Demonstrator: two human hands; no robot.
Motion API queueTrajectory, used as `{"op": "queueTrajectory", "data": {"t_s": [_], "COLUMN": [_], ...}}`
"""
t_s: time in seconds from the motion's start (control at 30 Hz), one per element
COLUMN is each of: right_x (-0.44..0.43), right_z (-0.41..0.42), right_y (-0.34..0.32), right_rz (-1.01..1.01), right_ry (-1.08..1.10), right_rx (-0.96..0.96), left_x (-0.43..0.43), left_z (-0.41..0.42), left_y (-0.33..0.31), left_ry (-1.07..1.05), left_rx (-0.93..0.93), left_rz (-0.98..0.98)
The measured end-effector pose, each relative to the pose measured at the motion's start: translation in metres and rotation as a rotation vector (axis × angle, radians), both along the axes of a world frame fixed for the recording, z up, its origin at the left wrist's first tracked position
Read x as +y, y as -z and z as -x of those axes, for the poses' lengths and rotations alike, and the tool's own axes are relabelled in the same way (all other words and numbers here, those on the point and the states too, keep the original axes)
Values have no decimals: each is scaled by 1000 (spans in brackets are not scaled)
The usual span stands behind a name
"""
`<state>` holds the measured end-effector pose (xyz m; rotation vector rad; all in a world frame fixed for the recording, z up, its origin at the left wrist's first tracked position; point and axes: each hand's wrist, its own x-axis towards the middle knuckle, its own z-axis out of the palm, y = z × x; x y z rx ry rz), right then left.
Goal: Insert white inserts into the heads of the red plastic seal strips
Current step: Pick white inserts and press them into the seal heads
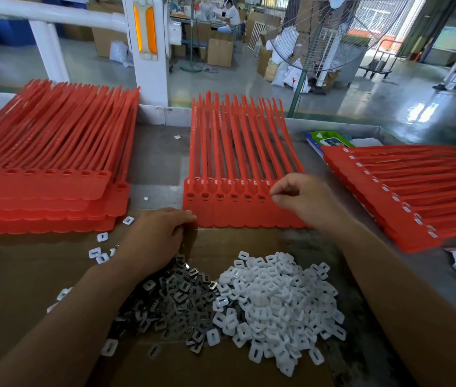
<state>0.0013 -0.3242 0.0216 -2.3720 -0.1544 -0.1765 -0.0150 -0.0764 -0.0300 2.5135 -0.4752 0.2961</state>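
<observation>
A sheet of joined red seal strips (pixel 238 216) lies in the middle, heads toward me. Several heads in its front row hold dark inserts, and a row behind them shows white ones. My right hand (pixel 302 199) hovers over a head toward the right end of that row. Its thumb and forefinger pinch a small insert, mostly hidden by the fingers. My left hand (pixel 157 236) rests on the sheet's near left corner, fingers bent down over what they may hold. Just in front of me sits a pile of white inserts (pixel 277 300).
A pile of dark metal clips (pixel 176 300) lies left of the white pile, on a cardboard sheet (pixel 25 289). Stacks of red strips stand at the left (pixel 39 196) and right (pixel 416 202). Loose white inserts (pixel 98 252) are scattered at the left. A standing fan (pixel 319 37) is beyond the table.
</observation>
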Motion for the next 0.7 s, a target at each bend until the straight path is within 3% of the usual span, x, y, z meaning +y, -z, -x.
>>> {"op": "queueTrajectory", "data": {"t_s": [0.13, 0.27, 0.43, 0.7], "right_x": [40, 71, 87, 88], "right_z": [29, 51, 59, 57], "right_y": [-11, -2, 10, 14], "right_rz": [172, 352, 458, 460], "right_ry": [-302, -518, -550, -534], "right_rx": [163, 170, 118, 122], "left_x": [-1, 0, 0, 0], "left_z": [-1, 0, 0, -1], "left_y": [0, -1, -1, -1], "left_ry": [3, 6, 10, 7], "left_rx": [-6, -5, -12, -3], "left_rz": [-8, -16, -20, -7]}}
